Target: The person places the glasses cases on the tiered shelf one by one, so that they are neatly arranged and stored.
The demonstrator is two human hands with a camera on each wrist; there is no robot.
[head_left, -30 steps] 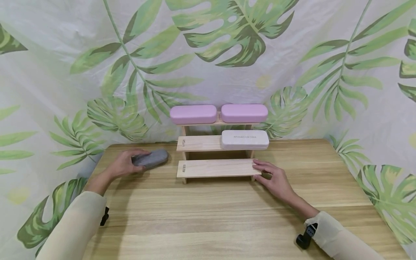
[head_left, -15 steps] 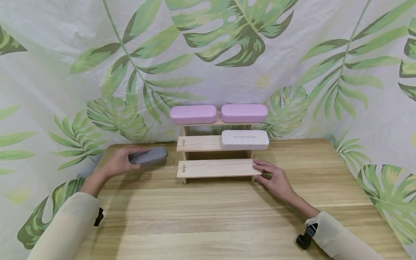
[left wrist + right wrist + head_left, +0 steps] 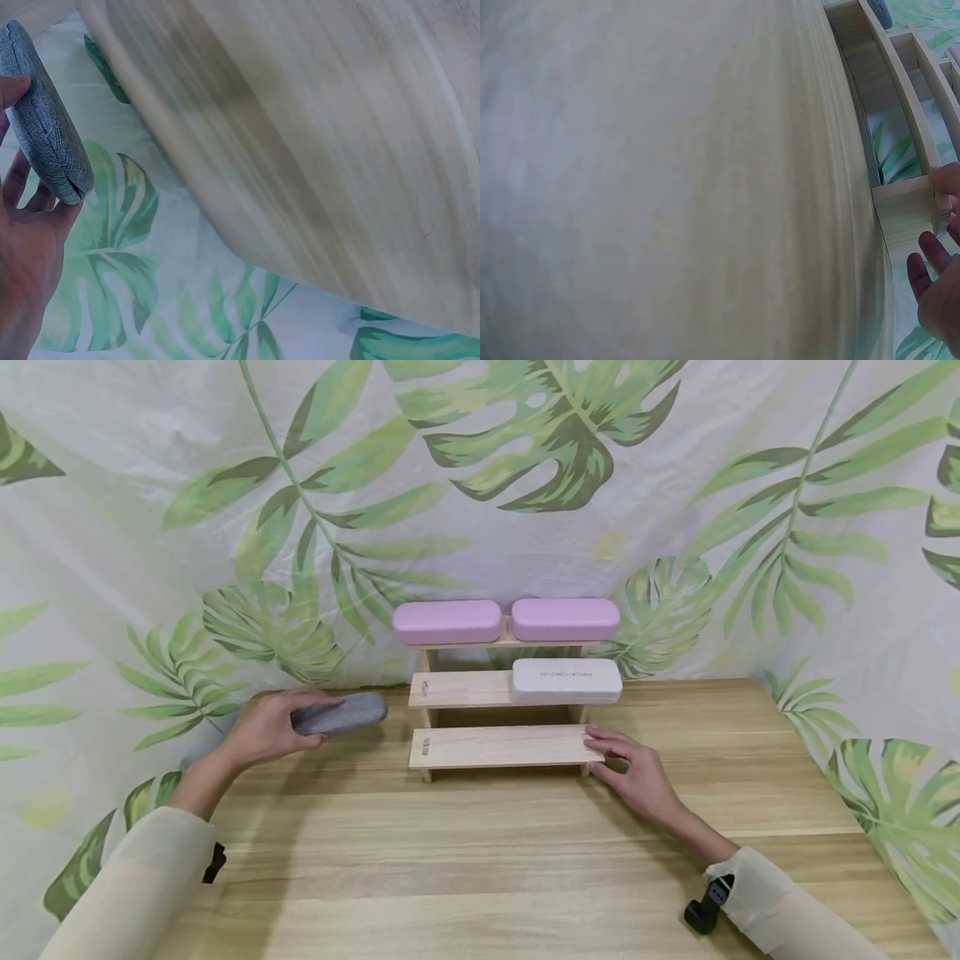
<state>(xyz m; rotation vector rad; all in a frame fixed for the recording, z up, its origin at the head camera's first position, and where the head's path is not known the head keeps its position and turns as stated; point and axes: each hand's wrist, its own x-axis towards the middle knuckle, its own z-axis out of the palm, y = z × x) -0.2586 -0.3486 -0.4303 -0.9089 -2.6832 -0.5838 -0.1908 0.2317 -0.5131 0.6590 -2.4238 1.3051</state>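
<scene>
My left hand grips one end of a grey fabric-textured glasses case, left of the wooden three-tier rack. In the left wrist view the thumb lies on one side of the glasses case and fingers on the other. The case is held above the tabletop. My right hand holds the right end of the rack's bottom shelf between thumb and fingers. A white case with printed lettering sits on the middle shelf's right half. Two pink cases lie side by side on the top shelf.
The rack stands towards the back of a wood-grain table. Close behind hangs a leaf-patterned cloth, which also shows beyond both side edges of the table.
My left hand has lifted the grey glasses case off the table and shifted it slightly left. The right hand stays at the rack's end.
</scene>
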